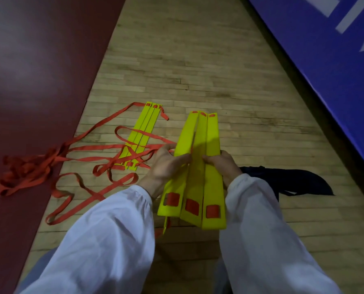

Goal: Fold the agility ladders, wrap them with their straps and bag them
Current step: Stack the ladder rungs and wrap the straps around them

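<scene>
yellow rungs (212, 141) gripped, dark bag (293, 179) half behind sleeve (257, 219)

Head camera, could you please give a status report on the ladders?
Left hand, right hand grip held rungs, fanned, unwrapped. Second rung stack on floor, red straps loose across it. Dark bag on floor at right.

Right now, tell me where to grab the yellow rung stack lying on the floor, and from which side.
Probably the far half of the rung stack, from above, with the fingers spanning both long edges. It lies flat with its slats side by side. The red straps cross and tangle over the near half, so a grip there would likely snag.
</scene>
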`<state>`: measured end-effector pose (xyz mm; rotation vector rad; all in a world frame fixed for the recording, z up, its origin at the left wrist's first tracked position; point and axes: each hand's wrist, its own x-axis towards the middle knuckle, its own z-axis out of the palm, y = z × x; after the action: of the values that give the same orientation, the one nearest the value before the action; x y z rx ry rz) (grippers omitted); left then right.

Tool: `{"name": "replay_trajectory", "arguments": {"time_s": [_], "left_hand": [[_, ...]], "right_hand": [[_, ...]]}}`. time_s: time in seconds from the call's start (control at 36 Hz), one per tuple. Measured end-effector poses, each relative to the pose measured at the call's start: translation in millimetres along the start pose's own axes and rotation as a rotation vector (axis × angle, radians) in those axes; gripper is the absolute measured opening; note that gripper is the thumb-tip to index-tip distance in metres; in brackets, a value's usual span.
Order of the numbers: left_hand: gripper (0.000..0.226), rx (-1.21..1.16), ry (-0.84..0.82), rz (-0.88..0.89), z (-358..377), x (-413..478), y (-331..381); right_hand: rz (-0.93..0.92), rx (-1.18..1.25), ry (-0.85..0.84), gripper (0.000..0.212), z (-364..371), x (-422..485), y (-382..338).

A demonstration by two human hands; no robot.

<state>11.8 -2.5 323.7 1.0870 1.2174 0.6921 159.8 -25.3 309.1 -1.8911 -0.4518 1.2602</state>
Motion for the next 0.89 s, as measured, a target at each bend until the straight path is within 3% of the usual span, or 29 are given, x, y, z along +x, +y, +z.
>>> {"name": "replay_trajectory", "arguments": {"time_s": [0.19, 0.33, 0.56, 0.75, 0.89], "left_hand": [[0.044, -0.036, -0.063, -0.015, 11, 1, -5], [0.031, -0.169, -0.182, -0.08, 15, -8, -1], [0.036, 0.019, -0.151, -0.098, 24, -7, -11], [0.026, 0.18, -0.16, -0.063, 24, -4, -10], [0.015, 0.138, -0.162, -0.083, 19, -3, -2]], "right_hand": [[-0.09, -0.038, 0.0, 0.042, 10, 5, 8], [-0.021, 0.033, -0.084, 0.092, 7, 5, 6], [0.023, 0.083, -0.122, 0.039, 9, 5, 9], [0.02, 0.086, -0.149, 0.022, 8, 4, 5], [0.022, 0.081, -0.151, 0.018, 7, 4, 4]]}}
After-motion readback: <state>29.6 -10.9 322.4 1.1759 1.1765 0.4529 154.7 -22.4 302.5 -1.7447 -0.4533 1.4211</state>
